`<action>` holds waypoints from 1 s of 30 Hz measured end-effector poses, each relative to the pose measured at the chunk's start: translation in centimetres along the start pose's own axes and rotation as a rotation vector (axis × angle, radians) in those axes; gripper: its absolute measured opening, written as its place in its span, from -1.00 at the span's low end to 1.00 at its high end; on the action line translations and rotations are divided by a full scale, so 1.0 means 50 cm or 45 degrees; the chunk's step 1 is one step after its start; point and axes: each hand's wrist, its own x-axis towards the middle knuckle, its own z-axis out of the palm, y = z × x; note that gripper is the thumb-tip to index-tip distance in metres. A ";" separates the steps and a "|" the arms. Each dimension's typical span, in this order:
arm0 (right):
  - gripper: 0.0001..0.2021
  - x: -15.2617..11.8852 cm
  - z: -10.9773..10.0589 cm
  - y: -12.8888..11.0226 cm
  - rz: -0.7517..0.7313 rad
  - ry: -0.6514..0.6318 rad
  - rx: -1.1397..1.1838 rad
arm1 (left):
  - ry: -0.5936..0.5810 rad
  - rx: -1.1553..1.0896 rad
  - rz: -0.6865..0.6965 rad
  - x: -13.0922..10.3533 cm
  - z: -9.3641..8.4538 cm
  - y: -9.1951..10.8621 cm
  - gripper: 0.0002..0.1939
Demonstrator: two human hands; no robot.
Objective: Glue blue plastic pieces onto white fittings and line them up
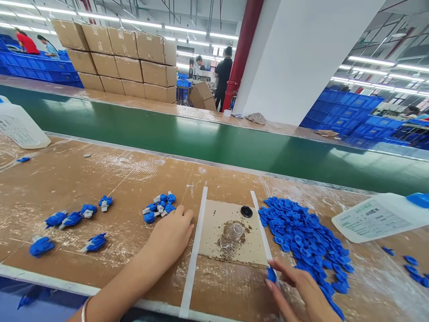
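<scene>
The right hand (pixel 298 288) pinches one blue piece (pixel 271 275), beside a blue pile (pixel 298 232) too numerous to count. The left hand (pixel 176 230) curls by one cluster of blue-and-grey pieces (pixel 161 206); I can't tell whether it grips anything. Six single pieces (pixel 94 243) lie farther left. Between the hands: two tape strips (pixel 195 255), one black disc (pixel 246 211), one clear cup (pixel 236 230).

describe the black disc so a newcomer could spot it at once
Nearer than the long green belt, find the pale cardboard square between two white tape strips. The black disc lies near its far right corner. Its black colour sets it apart from the clear piece and the blue heap to its right.
</scene>
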 end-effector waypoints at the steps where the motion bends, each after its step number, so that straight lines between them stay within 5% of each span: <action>1: -0.70 0.019 0.001 -0.014 0.058 0.009 0.054 | 0.001 -0.056 -0.014 -0.006 0.001 0.002 -0.80; 5: -0.66 0.109 0.025 -0.050 0.079 0.029 0.267 | -0.017 -0.384 -0.023 -0.049 0.021 0.007 -0.81; 10: -0.62 0.163 0.065 -0.047 0.116 -0.136 0.373 | -0.198 -1.758 -0.246 -0.111 0.079 0.016 -0.73; 12: -0.63 0.161 0.071 -0.045 0.134 -0.163 0.421 | -0.161 -2.057 -0.314 -0.122 0.090 0.018 -0.66; 16: -0.62 0.143 0.058 -0.073 0.345 -0.050 0.695 | -0.165 -2.199 -0.297 -0.125 0.086 0.018 -0.61; 24: -0.60 0.112 0.054 -0.199 1.016 0.077 2.083 | -0.208 -2.341 -0.146 -0.132 0.083 0.024 -0.59; 30: -0.56 0.102 0.074 -0.245 1.199 0.157 2.229 | -0.207 -2.391 -0.124 -0.132 0.085 0.026 -0.61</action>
